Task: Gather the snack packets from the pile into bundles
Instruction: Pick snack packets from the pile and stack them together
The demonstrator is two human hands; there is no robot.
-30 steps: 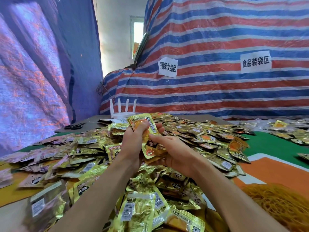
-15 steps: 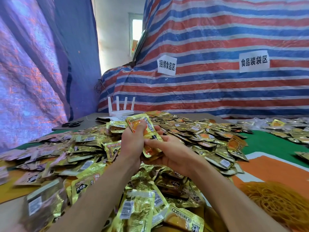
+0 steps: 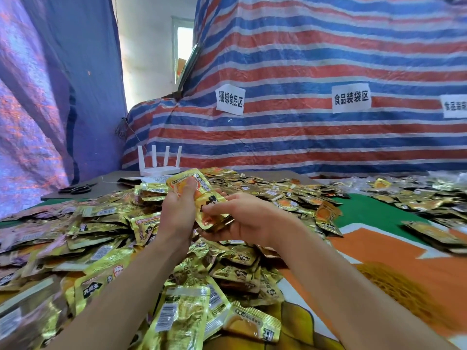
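A stack of gold snack packets (image 3: 202, 190) is held above the pile, tilted up and away from me. My left hand (image 3: 178, 213) grips its upper part, thumb across the orange print. My right hand (image 3: 247, 218) pinches the stack's lower end from the right, fingers curled round its edge. Under both hands spreads a big pile of gold and orange packets (image 3: 106, 238), covering most of the table.
A heap of yellow rubber bands (image 3: 401, 289) lies at the lower right on the orange and green cloth (image 3: 374, 213). A white router (image 3: 159, 170) and black scissors (image 3: 75, 189) sit at the back left. More packets (image 3: 414, 195) lie at the far right. Striped tarpaulin walls the back.
The held stack and both hands have stayed above the pile. My right hand slid a little lower along the stack's bottom end. The camera tilted slightly.
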